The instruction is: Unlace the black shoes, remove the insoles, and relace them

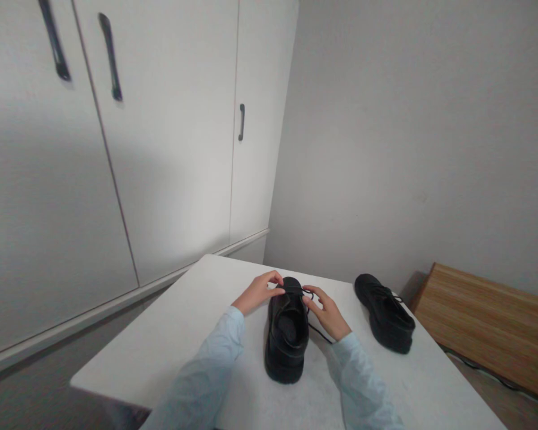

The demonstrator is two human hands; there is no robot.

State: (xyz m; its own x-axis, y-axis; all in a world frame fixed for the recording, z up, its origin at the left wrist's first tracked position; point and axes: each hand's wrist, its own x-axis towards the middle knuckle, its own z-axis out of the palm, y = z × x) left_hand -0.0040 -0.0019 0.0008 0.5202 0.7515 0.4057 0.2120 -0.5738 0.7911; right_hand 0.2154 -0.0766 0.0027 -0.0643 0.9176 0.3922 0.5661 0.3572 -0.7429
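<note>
A black lace-up shoe (287, 334) rests on the white table (197, 334), its toe pointing away from me and its heel toward me. At its front left side is my left hand (260, 291), thumb and fingers curled against the shoe near the lacing. Across from it, my right hand (325, 312) pinches the black shoelace (312, 292) by the right-hand eyelets. A length of lace (319, 332) trails down beneath the right hand onto the table. The exact contact of the left fingertips is too small to make out.
The matching black shoe (385, 316) lies at the table's right edge, laces in place. Beyond that edge stands a wood-grain surface (488, 322) with a cable below it. White cupboard doors (174, 149) with dark handles rise at the left, and a grey wall (407, 137) stands behind.
</note>
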